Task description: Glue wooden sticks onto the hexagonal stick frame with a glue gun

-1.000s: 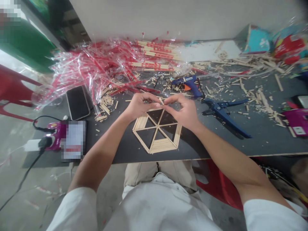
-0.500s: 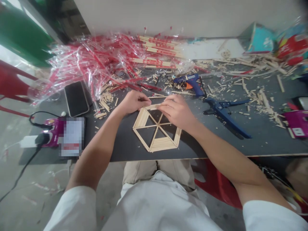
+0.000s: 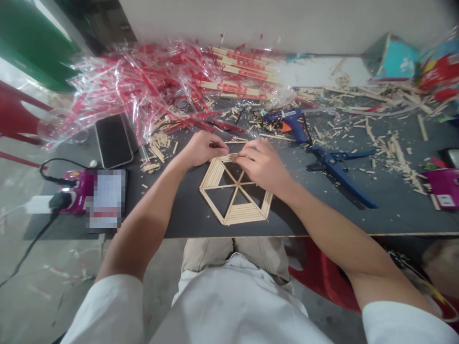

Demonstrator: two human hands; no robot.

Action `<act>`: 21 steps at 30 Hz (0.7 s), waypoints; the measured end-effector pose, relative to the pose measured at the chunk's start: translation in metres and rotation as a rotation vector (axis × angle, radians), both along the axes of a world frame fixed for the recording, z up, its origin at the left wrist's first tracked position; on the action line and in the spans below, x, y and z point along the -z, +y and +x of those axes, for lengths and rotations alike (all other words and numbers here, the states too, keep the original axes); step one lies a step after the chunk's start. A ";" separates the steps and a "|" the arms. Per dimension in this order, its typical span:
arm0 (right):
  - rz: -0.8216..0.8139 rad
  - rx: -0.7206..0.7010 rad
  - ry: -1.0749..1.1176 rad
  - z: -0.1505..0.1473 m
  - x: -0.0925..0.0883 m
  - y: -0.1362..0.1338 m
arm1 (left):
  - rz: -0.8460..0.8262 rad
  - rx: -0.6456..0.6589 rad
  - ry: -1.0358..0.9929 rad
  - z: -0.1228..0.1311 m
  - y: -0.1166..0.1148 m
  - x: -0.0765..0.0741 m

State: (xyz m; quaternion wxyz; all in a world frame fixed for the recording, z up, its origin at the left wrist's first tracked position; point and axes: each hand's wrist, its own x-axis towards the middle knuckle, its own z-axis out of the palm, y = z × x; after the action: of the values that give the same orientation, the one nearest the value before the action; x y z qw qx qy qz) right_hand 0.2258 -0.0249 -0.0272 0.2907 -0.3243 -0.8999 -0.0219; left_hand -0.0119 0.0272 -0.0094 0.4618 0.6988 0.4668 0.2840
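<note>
A flat hexagonal frame of pale wooden sticks (image 3: 245, 215), with spokes crossing at its centre, lies on the dark table in front of me. Rows of sticks fill parts of some sections along the rim. My left hand (image 3: 202, 149) is at the frame's far left corner, thumb and fingers pinched on the end of a wooden stick (image 3: 229, 157) at the far side. Its other end is between the closed fingers of my right hand (image 3: 263, 165), which rests over the far right part and hides some of it.
Behind lie a blue glue gun (image 3: 292, 123) and red-printed plastic wrappers (image 3: 143, 86). A blue cutter (image 3: 337, 174) is to the right, among stick offcuts (image 3: 398, 153). Phones (image 3: 114, 141) and a purple power strip (image 3: 81, 191) are at left. The table's front edge (image 3: 236, 237) is near me.
Both hands stay at the frame's far side with almost the same pinch. The whole view has shifted slightly; the frame and tools look unmoved on the table.
</note>
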 end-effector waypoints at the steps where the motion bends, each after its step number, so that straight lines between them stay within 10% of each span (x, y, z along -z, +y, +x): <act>1: -0.017 0.003 0.002 0.000 0.000 0.000 | -0.003 0.003 -0.003 0.000 0.000 0.000; 21: -0.091 0.019 -0.007 -0.002 0.000 0.003 | 0.057 0.042 0.101 -0.002 0.002 0.004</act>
State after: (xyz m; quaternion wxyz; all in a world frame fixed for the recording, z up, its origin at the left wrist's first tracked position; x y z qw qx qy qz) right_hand 0.2239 -0.0216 -0.0274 0.2724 -0.3457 -0.8978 0.0149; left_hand -0.0144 0.0288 -0.0137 0.4234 0.7347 0.4664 0.2517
